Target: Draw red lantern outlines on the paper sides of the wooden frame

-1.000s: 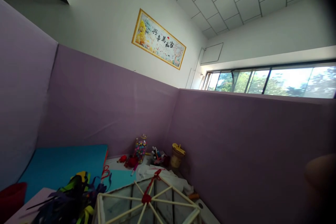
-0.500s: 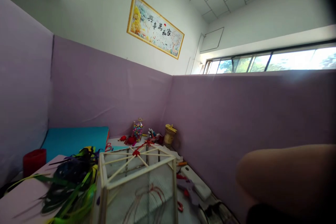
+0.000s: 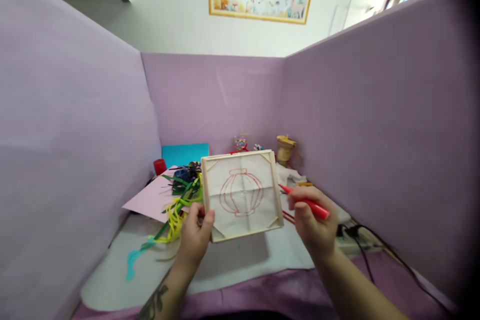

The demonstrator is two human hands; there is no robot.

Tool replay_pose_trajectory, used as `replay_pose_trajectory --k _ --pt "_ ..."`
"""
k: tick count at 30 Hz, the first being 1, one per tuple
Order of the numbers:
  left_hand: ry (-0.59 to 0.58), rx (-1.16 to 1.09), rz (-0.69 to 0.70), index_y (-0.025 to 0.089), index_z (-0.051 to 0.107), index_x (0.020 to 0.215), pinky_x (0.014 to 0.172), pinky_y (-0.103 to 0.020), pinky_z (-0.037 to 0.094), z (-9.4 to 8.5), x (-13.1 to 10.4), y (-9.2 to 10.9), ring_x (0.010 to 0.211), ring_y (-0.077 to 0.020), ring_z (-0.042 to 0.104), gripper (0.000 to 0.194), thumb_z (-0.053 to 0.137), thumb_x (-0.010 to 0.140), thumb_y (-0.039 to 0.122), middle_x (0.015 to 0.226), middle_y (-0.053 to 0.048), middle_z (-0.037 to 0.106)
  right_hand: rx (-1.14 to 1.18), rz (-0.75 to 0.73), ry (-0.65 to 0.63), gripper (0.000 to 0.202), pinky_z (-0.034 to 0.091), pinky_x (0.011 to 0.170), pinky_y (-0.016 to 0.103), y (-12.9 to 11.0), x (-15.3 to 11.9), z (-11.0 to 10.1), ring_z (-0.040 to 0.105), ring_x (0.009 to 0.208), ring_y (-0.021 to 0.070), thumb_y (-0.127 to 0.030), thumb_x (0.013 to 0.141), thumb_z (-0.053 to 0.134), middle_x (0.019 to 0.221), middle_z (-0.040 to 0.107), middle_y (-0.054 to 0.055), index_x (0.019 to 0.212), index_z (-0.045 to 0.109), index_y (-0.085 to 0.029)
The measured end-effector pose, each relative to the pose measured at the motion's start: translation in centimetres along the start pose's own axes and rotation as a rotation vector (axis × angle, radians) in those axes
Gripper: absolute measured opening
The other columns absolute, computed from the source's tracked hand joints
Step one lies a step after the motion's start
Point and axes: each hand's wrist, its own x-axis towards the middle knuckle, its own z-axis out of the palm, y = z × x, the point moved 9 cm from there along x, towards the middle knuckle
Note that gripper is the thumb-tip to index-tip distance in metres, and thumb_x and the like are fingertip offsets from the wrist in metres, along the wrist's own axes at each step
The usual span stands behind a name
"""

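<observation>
A wood-framed paper lantern (image 3: 242, 227) is tilted toward me above the table, with wooden corner pieces on its near face. A drawing of a round lantern (image 3: 241, 192) in red lines covers the middle of that white paper. My left hand (image 3: 197, 232) grips the frame at its lower left edge, thumb in front; the other fingers are partly hidden. Just right of the frame, my right hand (image 3: 317, 225) is closed around a red marker (image 3: 318, 210). The marker's tip points left toward the lantern and appears apart from the paper.
Green, yellow and dark ribbon strips (image 3: 180, 210) lie at left over a pink sheet (image 3: 150, 197). Behind stand a blue board (image 3: 185, 154), a candy jar (image 3: 240, 142) and a yellowish cup (image 3: 285, 149). Black cables (image 3: 378, 245) run at right. Purple partitions (image 3: 217, 95) enclose the table.
The view has swung down and left. The lantern now shows its drawn face instead of its open, stick-braced top. Both hands are now visible; before, only a blurred finger showed at right.
</observation>
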Motion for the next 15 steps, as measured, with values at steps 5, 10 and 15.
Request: replay_pose_trajectory --k 5,10,15 --pt "0.063 -0.063 0.021 0.021 0.044 0.068 0.053 -0.024 0.038 -0.1 0.7 0.5 0.056 -0.0128 0.043 0.030 0.054 0.081 0.047 0.062 0.004 0.042 0.040 0.154 0.011 0.017 0.048 0.054 0.029 3.4 -1.7 0.8 0.059 0.057 0.0163 -0.035 0.086 0.060 0.065 0.062 0.001 0.079 0.066 -0.021" --pt "0.077 -0.163 -0.007 0.022 0.043 0.069 0.052 -0.024 0.036 0.4 0.8 -0.6 0.056 -0.0124 0.040 0.030 0.056 0.079 0.047 0.061 0.004 0.040 0.006 0.147 -0.079 0.004 0.050 0.059 0.027 2.6 -0.5 3.0 0.062 0.064 0.0147 -0.025 0.081 0.065 0.074 0.066 0.001 0.084 0.066 -0.022" --pt "0.109 -0.170 0.006 0.022 0.045 0.072 0.054 -0.025 0.038 0.6 0.1 -1.7 0.058 -0.0131 0.042 0.031 0.054 0.077 0.051 0.064 0.003 0.043 -0.059 0.019 -0.160 0.007 0.053 0.068 0.030 0.7 2.2 4.6 0.063 0.072 0.0164 -0.021 0.078 0.065 0.079 0.068 0.001 0.084 0.067 -0.023"
